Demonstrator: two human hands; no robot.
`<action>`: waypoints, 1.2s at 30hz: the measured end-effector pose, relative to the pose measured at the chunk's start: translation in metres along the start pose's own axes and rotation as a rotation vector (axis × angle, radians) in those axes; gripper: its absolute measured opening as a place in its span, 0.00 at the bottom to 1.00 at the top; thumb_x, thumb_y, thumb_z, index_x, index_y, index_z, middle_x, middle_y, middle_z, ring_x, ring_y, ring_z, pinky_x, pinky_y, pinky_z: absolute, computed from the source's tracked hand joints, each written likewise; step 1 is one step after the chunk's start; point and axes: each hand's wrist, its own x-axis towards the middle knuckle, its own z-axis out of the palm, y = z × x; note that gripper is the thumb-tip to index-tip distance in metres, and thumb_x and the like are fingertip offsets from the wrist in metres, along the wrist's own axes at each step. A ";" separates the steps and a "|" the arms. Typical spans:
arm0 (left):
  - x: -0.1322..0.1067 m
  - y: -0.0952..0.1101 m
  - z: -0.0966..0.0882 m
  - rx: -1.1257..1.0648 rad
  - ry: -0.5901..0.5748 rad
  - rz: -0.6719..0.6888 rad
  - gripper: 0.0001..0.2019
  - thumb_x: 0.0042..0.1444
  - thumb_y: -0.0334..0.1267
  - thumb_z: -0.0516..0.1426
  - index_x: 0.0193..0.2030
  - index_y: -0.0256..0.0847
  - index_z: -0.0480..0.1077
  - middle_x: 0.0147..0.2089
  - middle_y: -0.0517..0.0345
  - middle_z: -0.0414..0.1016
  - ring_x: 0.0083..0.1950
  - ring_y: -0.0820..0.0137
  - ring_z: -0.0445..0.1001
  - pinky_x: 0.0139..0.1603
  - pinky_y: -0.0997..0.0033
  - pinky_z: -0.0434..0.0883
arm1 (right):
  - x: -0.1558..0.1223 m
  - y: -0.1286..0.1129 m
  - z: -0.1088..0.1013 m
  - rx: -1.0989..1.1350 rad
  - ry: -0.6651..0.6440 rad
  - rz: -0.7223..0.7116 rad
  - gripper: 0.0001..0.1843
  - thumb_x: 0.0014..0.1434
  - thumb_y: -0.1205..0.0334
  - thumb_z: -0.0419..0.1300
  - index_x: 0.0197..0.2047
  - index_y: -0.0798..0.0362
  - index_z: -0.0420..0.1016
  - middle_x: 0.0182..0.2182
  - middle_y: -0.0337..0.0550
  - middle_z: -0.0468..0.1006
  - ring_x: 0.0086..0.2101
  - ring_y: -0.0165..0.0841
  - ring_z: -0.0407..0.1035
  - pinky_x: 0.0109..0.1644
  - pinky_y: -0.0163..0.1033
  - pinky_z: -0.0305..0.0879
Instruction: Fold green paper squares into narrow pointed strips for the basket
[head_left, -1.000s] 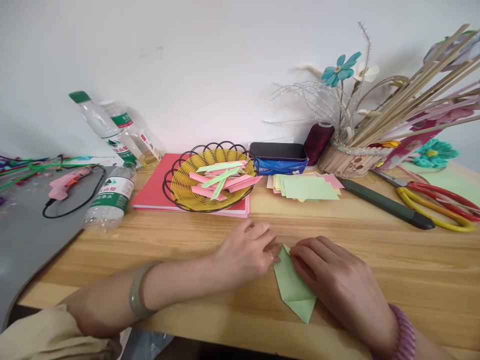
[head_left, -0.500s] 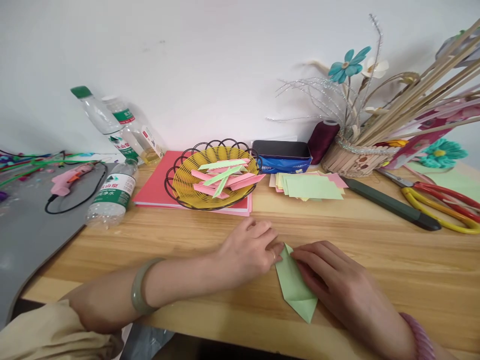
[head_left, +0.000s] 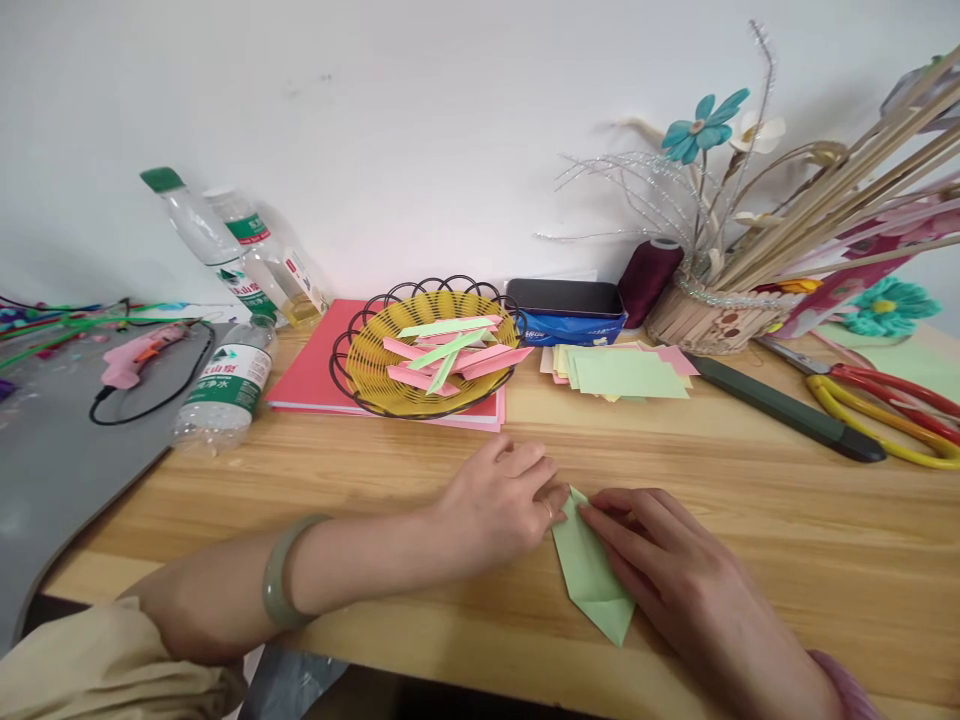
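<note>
I have the right hand [head_left: 675, 575] gripping the paper [head_left: 586, 575] by its edge, probably to steady it, the left hand [head_left: 502, 500] curled at its tip, pinching or not, I can't tell.

Folded paper [head_left: 596, 575]: lt grn. Basket [head_left: 367, 350]: yellow w/ blk loops on rim; strips [head_left: 444, 350] in it pink & lt grn. Paper pile [head_left: 634, 374]: lt grn, yellow & pink. Box [head_left: 577, 328]: blue outside, blk inside. Thread [head_left: 651, 280]: dk purple. Flower [head_left: 697, 128]: blue-grn. Bottle label [head_left: 231, 378]: grn & wht. Glue gun [head_left: 124, 365]: pink & orange. Bangle [head_left: 277, 577]: gray-grn. Table [head_left: 322, 470]: lt brown w/ streaky wood lines.
</note>
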 end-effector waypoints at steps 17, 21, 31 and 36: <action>-0.003 0.006 0.005 -0.050 0.085 -0.005 0.11 0.60 0.31 0.51 0.28 0.37 0.71 0.29 0.59 0.71 0.35 0.70 0.65 0.33 0.69 0.60 | 0.002 -0.004 0.000 -0.015 0.024 0.004 0.15 0.60 0.70 0.46 0.44 0.56 0.71 0.36 0.49 0.72 0.36 0.35 0.68 0.36 0.41 0.70; -0.004 0.010 0.006 -0.132 0.066 -0.023 0.15 0.60 0.31 0.51 0.23 0.36 0.68 0.28 0.60 0.70 0.34 0.72 0.64 0.33 0.70 0.61 | 0.002 -0.004 0.000 0.000 0.023 0.005 0.15 0.59 0.72 0.46 0.44 0.57 0.70 0.37 0.49 0.72 0.36 0.34 0.67 0.37 0.40 0.70; -0.003 0.011 0.006 -0.142 0.029 -0.017 0.13 0.61 0.33 0.50 0.26 0.37 0.68 0.29 0.59 0.69 0.35 0.71 0.63 0.33 0.69 0.60 | -0.001 -0.003 0.002 0.005 0.009 0.009 0.15 0.58 0.73 0.46 0.45 0.58 0.69 0.37 0.50 0.70 0.37 0.35 0.66 0.38 0.41 0.69; -0.002 0.011 0.005 -0.147 -0.008 -0.029 0.14 0.61 0.32 0.50 0.25 0.36 0.68 0.29 0.58 0.68 0.35 0.70 0.63 0.33 0.68 0.60 | 0.004 0.000 -0.001 0.008 -0.048 0.053 0.13 0.59 0.70 0.46 0.42 0.55 0.69 0.35 0.47 0.69 0.35 0.35 0.66 0.36 0.42 0.68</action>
